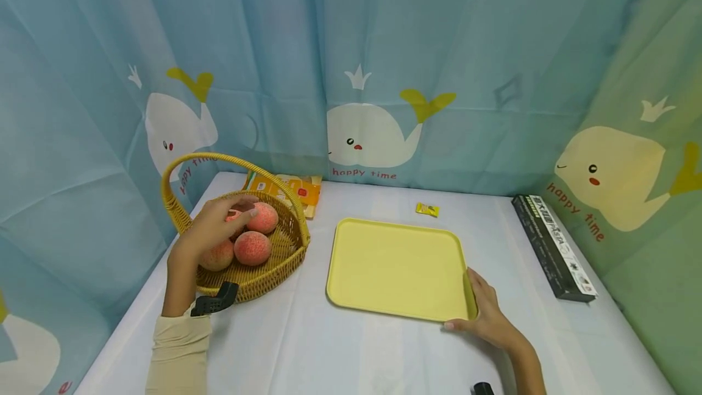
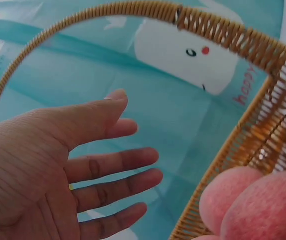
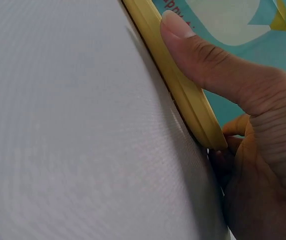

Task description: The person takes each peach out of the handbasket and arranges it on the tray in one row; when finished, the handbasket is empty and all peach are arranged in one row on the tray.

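Right hand (image 1: 488, 316): nearest the camera, I saw it at the near right corner of the yellow tray (image 1: 397, 267), thumb (image 3: 203, 60) curled over the rim and fingers tucked beneath, pinching that corner.
Tray: it lay flat near the table's (image 1: 340, 352) middle, long axis running left to right along the near edge.
Left hand (image 1: 211, 230): it was over the wicker basket (image 1: 274, 270) by the left edge, fingers (image 2: 117, 187) spread and relaxed, gripping nothing, fingertips just at the top peach (image 1: 263, 217).
Peaches: three showed in the basket; roundish, so no clear long axis.
Doing it well: I judged the fingers should wrap one peach gently and clear the basket handle (image 1: 230, 163).
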`<state>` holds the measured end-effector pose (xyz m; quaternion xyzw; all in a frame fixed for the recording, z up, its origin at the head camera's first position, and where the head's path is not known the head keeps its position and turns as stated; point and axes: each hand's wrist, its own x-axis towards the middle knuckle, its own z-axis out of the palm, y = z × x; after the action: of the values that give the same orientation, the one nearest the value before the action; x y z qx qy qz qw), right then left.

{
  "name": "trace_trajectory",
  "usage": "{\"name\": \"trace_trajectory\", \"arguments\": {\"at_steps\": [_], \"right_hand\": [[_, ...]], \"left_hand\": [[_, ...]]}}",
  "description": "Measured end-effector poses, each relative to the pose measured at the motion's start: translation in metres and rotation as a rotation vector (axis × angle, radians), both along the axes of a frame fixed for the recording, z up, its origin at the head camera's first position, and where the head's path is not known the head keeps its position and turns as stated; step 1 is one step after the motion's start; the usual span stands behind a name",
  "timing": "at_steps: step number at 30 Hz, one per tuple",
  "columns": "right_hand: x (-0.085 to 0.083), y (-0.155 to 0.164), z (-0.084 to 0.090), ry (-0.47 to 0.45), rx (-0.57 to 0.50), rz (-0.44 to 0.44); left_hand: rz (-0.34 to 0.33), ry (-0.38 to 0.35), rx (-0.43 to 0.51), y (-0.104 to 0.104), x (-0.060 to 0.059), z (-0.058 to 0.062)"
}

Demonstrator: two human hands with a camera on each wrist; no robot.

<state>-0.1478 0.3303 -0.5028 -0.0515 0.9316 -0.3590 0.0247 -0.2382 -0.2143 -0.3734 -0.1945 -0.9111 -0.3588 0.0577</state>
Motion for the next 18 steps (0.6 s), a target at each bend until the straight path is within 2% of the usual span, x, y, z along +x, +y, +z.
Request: {"name": "trace_trajectory", "arguments": {"at_steps": [6, 11, 18], "right_hand": [[-0.001, -0.001, -0.001, 0.030, 0.008, -0.003], [-0.002, -0.001, -0.003, 0.060, 0.010, 0.007], [-0.001, -0.001, -0.004, 0.060, 0.008, 0.008]], "left_hand": [[0.015, -0.049, -0.055, -0.011, -0.021, 0.003], [0.017, -0.154, -0.082, -0.014, -0.034, 0.008], [-0.006, -0.268, -0.101, -0.015, -0.051, -0.002]]}}
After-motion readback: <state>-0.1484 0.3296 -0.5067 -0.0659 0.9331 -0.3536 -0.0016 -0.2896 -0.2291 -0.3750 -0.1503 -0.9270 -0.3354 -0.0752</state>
